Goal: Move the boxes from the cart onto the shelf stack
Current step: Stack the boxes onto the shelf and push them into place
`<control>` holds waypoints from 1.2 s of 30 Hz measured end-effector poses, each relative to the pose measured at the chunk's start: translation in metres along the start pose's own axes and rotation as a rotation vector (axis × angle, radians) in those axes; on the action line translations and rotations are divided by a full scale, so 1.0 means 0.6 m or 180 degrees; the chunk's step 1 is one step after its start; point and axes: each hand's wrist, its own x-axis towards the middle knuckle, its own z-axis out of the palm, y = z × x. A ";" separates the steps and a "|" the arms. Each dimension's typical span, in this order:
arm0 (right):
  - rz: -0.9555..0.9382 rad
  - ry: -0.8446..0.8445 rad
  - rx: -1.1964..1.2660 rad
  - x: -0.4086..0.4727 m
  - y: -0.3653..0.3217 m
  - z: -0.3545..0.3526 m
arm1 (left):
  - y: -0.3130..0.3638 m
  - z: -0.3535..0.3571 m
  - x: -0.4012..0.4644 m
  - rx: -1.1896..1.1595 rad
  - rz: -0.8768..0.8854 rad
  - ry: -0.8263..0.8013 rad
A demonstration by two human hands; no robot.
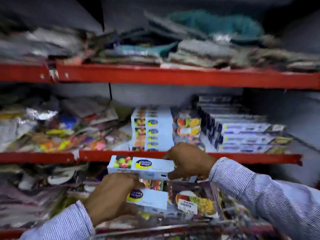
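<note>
A long pale-blue box [140,167] with a fruit picture and a dark oval logo is held level just below the middle shelf's red edge [103,155]. My right hand [188,161] grips its right end and my left hand [112,196] holds its lower front edge. Beneath it a second box of the same kind [150,199] lies in the cart. On the middle shelf behind stands a stack of matching boxes [152,130], several high.
Flatter fruit-printed boxes [187,126] and dark-and-white long boxes [242,134] lie right of the stack. Loose plastic packets [52,129] crowd the shelf's left side. The upper red shelf [173,77] carries folded packets. A fruit-printed pack with a price label [194,200] lies in the cart.
</note>
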 end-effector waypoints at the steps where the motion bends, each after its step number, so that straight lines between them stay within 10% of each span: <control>1: 0.0073 0.0017 0.0001 0.004 0.008 -0.020 | 0.001 -0.020 0.013 -0.0005 -0.0032 -0.0020; 36: 0.0868 0.0432 0.0325 0.224 0.188 0.053 | -0.090 -0.030 0.208 0.0092 -0.0266 -0.0112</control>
